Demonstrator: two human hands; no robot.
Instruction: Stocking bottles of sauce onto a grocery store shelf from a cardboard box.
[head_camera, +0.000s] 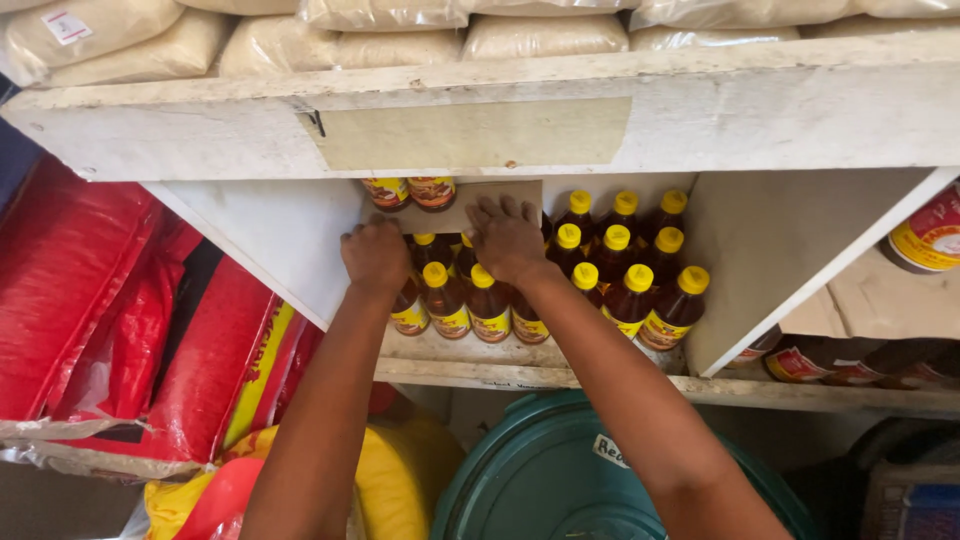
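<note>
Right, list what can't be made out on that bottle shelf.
- Head view: the fingertips of the left hand and right hand lie on a cardboard sheet; whether either has a grip on it is unclear.
- The bottles behind the hands are partly covered.
- The two bottles atop the sheet are cut off by the upper shelf board.
</note>
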